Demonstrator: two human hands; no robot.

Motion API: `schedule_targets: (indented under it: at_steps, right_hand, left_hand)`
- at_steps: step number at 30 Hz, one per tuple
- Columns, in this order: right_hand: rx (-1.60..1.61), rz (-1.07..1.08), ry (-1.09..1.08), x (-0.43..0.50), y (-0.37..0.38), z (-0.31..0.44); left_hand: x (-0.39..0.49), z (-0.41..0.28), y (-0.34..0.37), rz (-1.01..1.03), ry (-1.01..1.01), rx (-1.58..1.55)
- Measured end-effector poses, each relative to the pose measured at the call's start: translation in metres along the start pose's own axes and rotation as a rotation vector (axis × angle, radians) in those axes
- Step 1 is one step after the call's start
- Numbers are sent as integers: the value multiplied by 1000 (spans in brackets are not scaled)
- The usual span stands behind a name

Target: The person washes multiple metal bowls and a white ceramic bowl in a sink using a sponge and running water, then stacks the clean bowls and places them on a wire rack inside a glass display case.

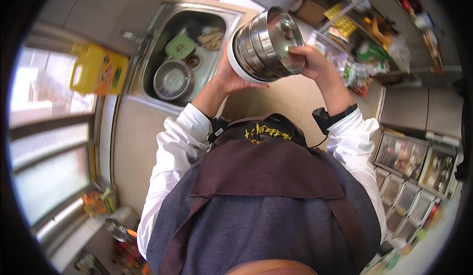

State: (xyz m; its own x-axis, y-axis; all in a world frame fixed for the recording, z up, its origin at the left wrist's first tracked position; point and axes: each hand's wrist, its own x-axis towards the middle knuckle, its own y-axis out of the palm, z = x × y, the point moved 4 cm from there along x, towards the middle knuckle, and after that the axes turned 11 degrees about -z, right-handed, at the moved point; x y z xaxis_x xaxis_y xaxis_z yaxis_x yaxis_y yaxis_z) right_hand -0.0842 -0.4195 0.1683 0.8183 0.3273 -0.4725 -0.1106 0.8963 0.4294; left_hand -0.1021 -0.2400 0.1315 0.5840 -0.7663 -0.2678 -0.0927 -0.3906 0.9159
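Between my hands, to the right of the sink (207,79), is a tilted stack of steel bowls (258,40) together with a white-rimmed bowl or plate (236,64). My left hand (226,72) holds the stack from its left side and underneath, against the white rim. My right hand (314,61) grips the rim of the steel bowl at the open end, its thumb over the edge. A few small dark spots or reflections show inside that bowl. In the sink are a round metal bowl (172,79), a green container or lid (180,47) and a crumpled beige cloth (210,38).
A yellow plastic jug (99,70) stands by the window, left of the sink. Shelves with bags and packages (366,59) are at the upper right. Clear-fronted drawers (402,201) stand at the right. A brown apron (266,164) covers my front.
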Motion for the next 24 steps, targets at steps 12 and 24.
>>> schedule_targets:
  at_steps: [12, 24]
  right_hand:
    - [439, -550, -322, -283, -299, -28]
    - [817, -893, -434, -448, -469, -70]
  left_hand:
    - [240, 244, 146, 93, -140, 494]
    - [403, 433, 256, 486, -795, 827]
